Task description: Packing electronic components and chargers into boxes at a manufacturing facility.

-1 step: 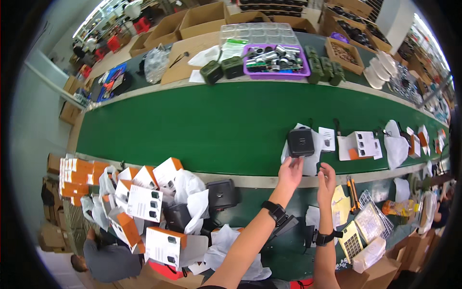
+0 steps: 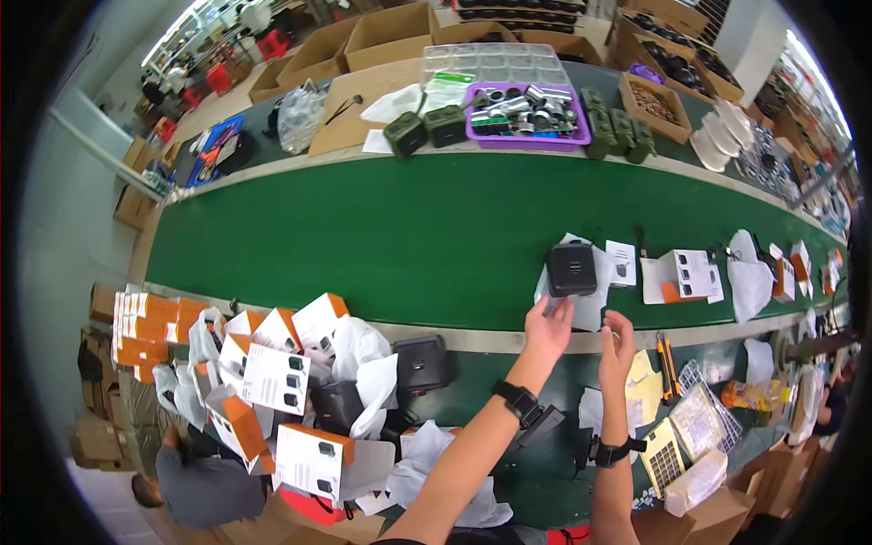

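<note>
Touching white bag (image 2: 581,304) under black device (image 2: 571,268) with left hand (image 2: 548,329); right hand (image 2: 617,345) open, empty.

left hand (image 2: 548,329) fingertips hidden against white bag (image 2: 586,304) under black box (image 2: 572,269); grip unclear. right hand (image 2: 618,343) open or closed: cannot tell. forearms cut by lower edge. purple tray (image 2: 527,138) contents too small to identify. far boxes (image 2: 391,36) cropped by fisheye rim. seated person (image 2: 195,481) partly hidden behind cartons.
</note>
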The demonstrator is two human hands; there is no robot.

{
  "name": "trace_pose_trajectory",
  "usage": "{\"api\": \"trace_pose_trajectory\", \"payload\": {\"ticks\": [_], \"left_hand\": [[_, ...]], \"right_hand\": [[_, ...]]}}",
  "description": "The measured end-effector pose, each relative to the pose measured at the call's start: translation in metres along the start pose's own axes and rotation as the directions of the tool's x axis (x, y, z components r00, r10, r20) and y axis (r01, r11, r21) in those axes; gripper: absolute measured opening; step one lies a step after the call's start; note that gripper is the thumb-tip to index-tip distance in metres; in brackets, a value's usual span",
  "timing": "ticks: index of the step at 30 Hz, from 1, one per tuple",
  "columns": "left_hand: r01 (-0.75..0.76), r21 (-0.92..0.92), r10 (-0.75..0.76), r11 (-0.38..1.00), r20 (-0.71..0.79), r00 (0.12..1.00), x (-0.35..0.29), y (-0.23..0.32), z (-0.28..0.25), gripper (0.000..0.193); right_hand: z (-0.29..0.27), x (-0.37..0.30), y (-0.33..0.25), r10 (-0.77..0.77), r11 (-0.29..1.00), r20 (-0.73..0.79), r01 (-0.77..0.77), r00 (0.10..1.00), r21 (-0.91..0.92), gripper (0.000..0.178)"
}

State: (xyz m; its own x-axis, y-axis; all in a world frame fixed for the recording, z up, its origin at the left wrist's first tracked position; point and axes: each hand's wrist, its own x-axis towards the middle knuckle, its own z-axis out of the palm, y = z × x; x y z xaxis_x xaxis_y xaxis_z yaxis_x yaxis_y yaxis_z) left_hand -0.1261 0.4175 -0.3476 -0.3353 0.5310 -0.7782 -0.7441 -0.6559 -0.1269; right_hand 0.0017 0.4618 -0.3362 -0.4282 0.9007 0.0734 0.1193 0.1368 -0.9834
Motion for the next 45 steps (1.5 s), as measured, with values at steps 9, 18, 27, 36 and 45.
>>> {"api": "trace_pose_trajectory", "payload": {"ticks": [9,18,27,36,45], "left_hand": [[-0.618,0.398,0.382,0.678,0.527,0.759,-0.216,0.060,0.018,0.013],[-0.607,0.681,0.435,0.410,0.439,0.786,-0.318,0.126,-0.105,0.010],[-0.706,0.687,0.364,-0.172,0.710,0.602,-0.350,0.166,-0.081,0.029],[-0.648,0.638,-0.023,-0.416,0.705,0.709,-0.318,0.134,-0.027,0.045],[-0.451,0.859,-0.042,0.242,0.474,0.880,-0.292,0.117,-0.055,0.039]], "right_hand": [[0.126,-0.066,-0.049,-0.326,0.931,0.639,0.355,0.697,0.089,0.050],[0.165,-0.094,-0.062,-0.136,0.855,0.773,0.468,0.619,-0.224,0.091],[0.067,-0.109,-0.104,0.204,0.482,0.902,-0.841,0.380,0.245,0.061],[0.030,-0.131,-0.159,0.398,0.380,0.884,-0.921,0.247,0.087,0.080],[0.033,-0.125,-0.151,-0.046,0.723,0.760,-0.503,0.648,0.473,0.097]]}}
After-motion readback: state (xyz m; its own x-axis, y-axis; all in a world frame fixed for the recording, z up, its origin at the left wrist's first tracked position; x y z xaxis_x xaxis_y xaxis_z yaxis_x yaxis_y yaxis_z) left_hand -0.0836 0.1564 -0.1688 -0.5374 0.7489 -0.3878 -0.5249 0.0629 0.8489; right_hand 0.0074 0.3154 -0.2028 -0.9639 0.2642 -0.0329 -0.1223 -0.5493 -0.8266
